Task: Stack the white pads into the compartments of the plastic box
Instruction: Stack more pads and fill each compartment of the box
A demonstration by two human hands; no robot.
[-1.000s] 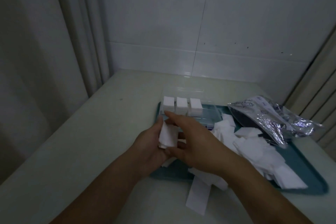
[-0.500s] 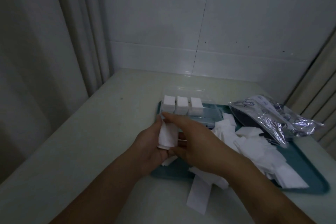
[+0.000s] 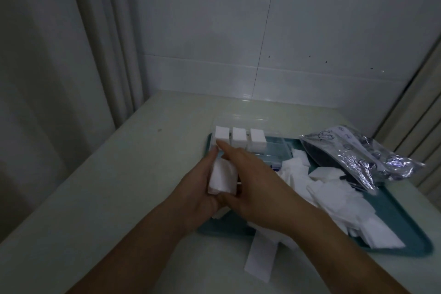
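A clear plastic box [image 3: 279, 148] lies at the far end of a teal tray [image 3: 405, 229]. Three stacks of white pads [image 3: 239, 138] stand in its left compartments. My left hand [image 3: 198, 188] and my right hand [image 3: 257, 181] together grip a small bundle of white pads [image 3: 223, 178] just in front of the box. My right index finger lies along the bundle's top, its tip near the leftmost stack. A loose heap of white pads [image 3: 334, 188] covers the tray to the right.
A crinkled silver foil bag [image 3: 362, 155] lies on the tray's far right corner. One long white strip [image 3: 261, 258] hangs over the tray's near edge onto the pale table [image 3: 119, 186]. A tiled wall stands behind and curtains hang at the left.
Both hands have lifted the bundle slightly toward the box. The right index finger now reaches close to the leftmost stack.
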